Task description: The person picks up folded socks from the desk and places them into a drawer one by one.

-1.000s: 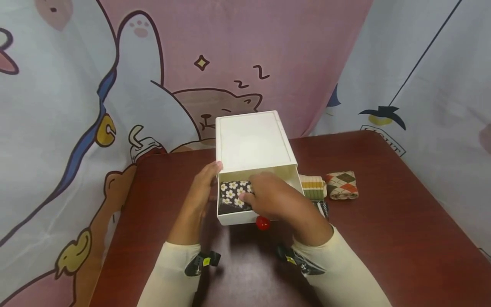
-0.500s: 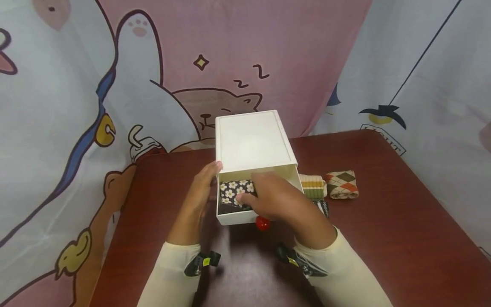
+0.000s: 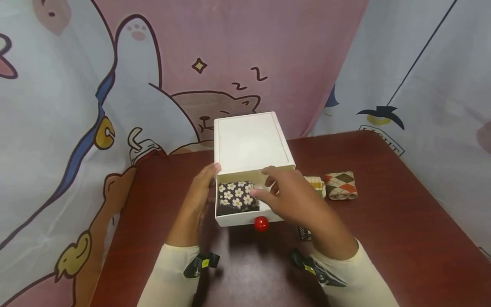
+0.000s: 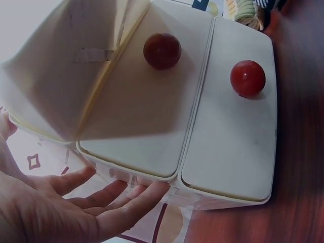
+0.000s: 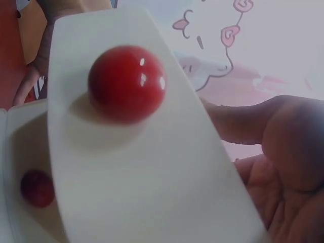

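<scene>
A white drawer unit (image 3: 251, 143) stands on the table with its top drawer (image 3: 234, 219) pulled out. At the drawer's left lies a folded pair of black socks (image 3: 238, 196) with white daisies. My left hand (image 3: 198, 192) rests along the unit's left side, its thumb tip by the upper edge; in the left wrist view its fingers (image 4: 129, 207) are extended against that side. Over the drawer's right half is my right hand (image 3: 295, 194), fingers loosely bent and holding nothing. A round red knob (image 5: 126, 85) sits on the drawer front.
Right of the unit lie folded argyle socks (image 3: 341, 185) and striped socks (image 3: 316, 185). A black-and-white patterned piece (image 3: 304, 233) is partly hidden by my right forearm. Two lower drawers with red knobs (image 4: 162, 51) are closed. A printed curtain (image 3: 307, 51) hangs behind the table.
My right hand has let go of the daisy socks and moved right and up, leaving them fully in sight in the drawer. My left hand has stayed on the unit's side.
</scene>
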A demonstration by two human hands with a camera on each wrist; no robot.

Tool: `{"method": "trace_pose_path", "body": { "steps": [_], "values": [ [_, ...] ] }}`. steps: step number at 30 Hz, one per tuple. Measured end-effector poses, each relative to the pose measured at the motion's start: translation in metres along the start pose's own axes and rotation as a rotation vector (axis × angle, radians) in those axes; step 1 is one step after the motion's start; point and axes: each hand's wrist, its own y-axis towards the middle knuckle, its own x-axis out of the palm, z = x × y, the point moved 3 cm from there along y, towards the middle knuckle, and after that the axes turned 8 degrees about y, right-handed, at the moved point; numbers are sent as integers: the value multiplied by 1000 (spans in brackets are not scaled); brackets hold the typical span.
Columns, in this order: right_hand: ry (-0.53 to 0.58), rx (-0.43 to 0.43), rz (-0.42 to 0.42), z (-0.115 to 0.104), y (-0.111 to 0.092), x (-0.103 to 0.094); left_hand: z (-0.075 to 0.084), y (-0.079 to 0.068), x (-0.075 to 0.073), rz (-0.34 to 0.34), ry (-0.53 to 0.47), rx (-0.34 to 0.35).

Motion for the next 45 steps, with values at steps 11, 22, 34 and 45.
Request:
{"method": "trace_pose_path", "body": {
  "steps": [11,22,34,45],
  "values": [
    [138,-84,314,22,-18,-22,2,-1,0,3,27,-5],
    [355,-95,672,59,-39,-44,-1,-1,0,17,9,-21],
    [12,265,337,136,-47,-42,1,-1,0,10,21,-30],
    [-55,370,143,171,-48,-30,1,-1,0,12,37,-36]
  ]
}}
